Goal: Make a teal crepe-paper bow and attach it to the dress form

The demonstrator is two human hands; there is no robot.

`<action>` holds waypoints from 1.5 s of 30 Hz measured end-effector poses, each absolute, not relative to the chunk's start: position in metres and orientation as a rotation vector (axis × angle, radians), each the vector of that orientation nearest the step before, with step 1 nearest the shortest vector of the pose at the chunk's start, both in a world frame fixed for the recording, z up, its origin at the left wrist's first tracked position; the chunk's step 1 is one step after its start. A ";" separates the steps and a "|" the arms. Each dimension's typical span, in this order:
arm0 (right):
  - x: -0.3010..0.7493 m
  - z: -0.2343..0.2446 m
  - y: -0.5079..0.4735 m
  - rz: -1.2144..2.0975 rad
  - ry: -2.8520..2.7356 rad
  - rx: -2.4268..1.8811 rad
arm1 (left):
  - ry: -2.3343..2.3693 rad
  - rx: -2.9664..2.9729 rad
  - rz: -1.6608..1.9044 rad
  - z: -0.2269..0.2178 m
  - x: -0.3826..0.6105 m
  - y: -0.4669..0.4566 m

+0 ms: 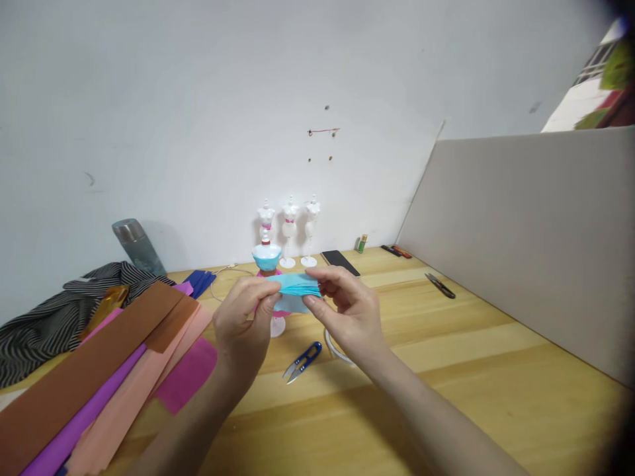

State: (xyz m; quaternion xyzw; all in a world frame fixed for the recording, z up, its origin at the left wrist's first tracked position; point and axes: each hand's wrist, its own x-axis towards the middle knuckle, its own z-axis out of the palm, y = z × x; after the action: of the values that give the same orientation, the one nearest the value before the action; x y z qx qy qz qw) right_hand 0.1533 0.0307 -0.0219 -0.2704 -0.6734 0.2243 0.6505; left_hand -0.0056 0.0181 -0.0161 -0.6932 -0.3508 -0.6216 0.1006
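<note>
Between my two hands stretches a strip of light blue crepe paper (300, 285), gathered into narrow pleats. My left hand (247, 311) pinches its left end between thumb and fingers. The right end is pinched by my right hand (351, 305), thumb below and fingers on top. Just behind the paper stands a small dress-form mannequin (266, 256) with a blue top and a pink lower part, partly hidden by the paper and my left hand. Below the hands, blue-handled thread snips (302, 362) lie on the table. A white ring-shaped roll (338, 349) is partly covered by my right hand.
Folded brown paper (99, 370) and pink and purple sheets cover the left side, near striped cloth (44, 317) and a tumbler (137, 246). White mannequins (290, 225) stand by the wall. A black phone-like slab (340, 262), a green battery (362, 243) and scissors (440, 285) lie rightward.
</note>
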 end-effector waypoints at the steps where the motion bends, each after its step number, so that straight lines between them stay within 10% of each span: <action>1: 0.154 -0.022 0.030 0.507 -1.549 -0.619 | -1.034 -2.050 -1.833 -0.016 -0.005 0.018; 45: 0.156 -0.014 0.028 1.020 -1.533 -0.663 | -1.069 -2.603 -1.814 -0.002 -0.026 0.024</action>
State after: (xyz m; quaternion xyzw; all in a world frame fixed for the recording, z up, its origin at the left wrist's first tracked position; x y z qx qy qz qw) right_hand 0.1558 0.0278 -0.0139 -0.2809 -0.6498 0.4325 0.5584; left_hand -0.0259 0.0240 -0.0015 -0.7734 -0.3176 -0.5389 -0.1031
